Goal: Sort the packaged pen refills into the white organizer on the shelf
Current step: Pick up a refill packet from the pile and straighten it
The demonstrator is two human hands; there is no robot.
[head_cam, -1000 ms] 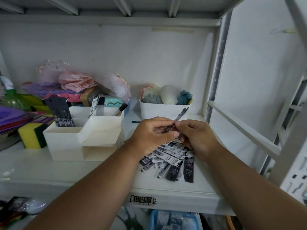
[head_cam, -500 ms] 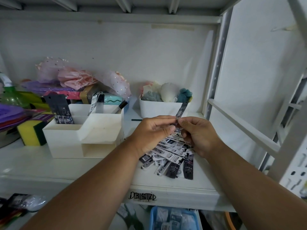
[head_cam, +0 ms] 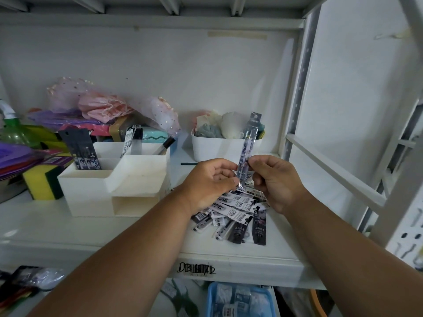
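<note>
One packaged pen refill, a narrow clear sleeve with a dark top, stands almost upright between my hands. My left hand pinches its lower end and my right hand pinches it a little higher. Beneath them a heap of several packaged refills lies on the white shelf. The white organizer sits to the left; dark refill packs stand in its rear left compartment and lighter packs in the rear middle one.
A white bin of soft cloth items stands behind my hands. A yellow-green sponge, a green bottle and pink and purple bags crowd the left. The shelf post and a slanted rail bound the right. A blue basket sits below.
Both hands have lifted the single refill off the heap and turned it from a slant to nearly upright. The camera view has shifted slightly.
</note>
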